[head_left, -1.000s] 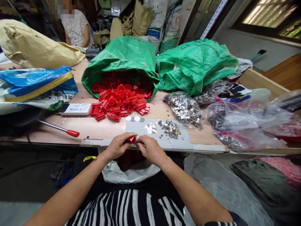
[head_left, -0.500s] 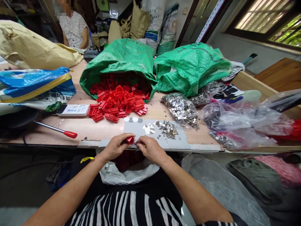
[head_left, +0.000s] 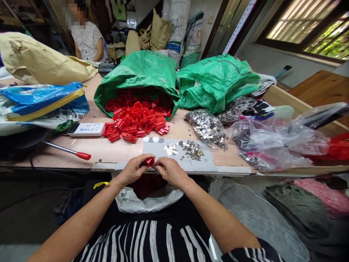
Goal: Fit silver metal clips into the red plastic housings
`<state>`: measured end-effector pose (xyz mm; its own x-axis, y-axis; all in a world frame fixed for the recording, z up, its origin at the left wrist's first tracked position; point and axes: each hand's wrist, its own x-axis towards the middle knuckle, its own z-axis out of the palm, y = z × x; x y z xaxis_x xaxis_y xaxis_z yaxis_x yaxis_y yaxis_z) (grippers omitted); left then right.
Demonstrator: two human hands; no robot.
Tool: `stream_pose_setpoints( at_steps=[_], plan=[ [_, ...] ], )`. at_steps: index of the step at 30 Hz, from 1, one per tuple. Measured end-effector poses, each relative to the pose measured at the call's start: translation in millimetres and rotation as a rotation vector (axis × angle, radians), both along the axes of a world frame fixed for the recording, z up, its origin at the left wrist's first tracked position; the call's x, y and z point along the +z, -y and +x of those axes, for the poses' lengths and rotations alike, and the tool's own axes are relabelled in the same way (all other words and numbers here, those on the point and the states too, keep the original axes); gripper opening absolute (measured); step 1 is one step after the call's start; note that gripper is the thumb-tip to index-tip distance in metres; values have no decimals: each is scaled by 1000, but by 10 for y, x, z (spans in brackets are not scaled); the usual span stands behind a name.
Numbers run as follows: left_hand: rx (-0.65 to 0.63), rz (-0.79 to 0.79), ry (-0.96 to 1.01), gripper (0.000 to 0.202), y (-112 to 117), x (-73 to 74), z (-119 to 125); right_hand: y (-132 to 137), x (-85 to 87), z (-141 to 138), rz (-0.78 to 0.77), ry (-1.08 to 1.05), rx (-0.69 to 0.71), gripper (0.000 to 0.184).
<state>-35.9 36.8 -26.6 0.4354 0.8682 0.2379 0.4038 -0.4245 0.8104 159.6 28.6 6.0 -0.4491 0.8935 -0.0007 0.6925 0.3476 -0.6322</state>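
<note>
My left hand [head_left: 134, 169] and my right hand [head_left: 169, 171] meet at the table's front edge, both pinched round one small red plastic piece [head_left: 149, 161]. Any other small thing between my right fingertips is too small to make out. Just beyond my hands lies a grey card [head_left: 200, 164] with a scatter of small silver metal parts [head_left: 188, 149] on it. Farther back, a heap of red plastic pieces [head_left: 136, 120] spills from an open green sack [head_left: 139, 71].
A second green sack [head_left: 218, 80] and clear bags of metal parts [head_left: 275, 140] fill the right. A white remote [head_left: 85, 129], a red-handled tool [head_left: 68, 150] and a blue bag [head_left: 40, 100] lie left. A white bag [head_left: 147, 200] hangs below the table. Another person [head_left: 87, 36] sits at the far side.
My hands have stayed at the table edge, with my right fingertips pressed closer against the red piece. The camera has tilted slightly.
</note>
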Motion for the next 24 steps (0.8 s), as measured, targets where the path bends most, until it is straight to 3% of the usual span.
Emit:
stream_pose_setpoints(
  at_steps=[13,19,22,24],
  plan=[
    [11,-58,95,41,8,16,24,49,55,-101,40,163,-19,12],
    [86,-144,218,39,53,83,102,83,57,-92,86,209,-17,14],
    [150,-136,258,27,141,141,150,116,104,-41,113,39,29,17],
    [207,-238,441,26,215,198,176,142,147,3,125,-145,17,17]
  ],
)
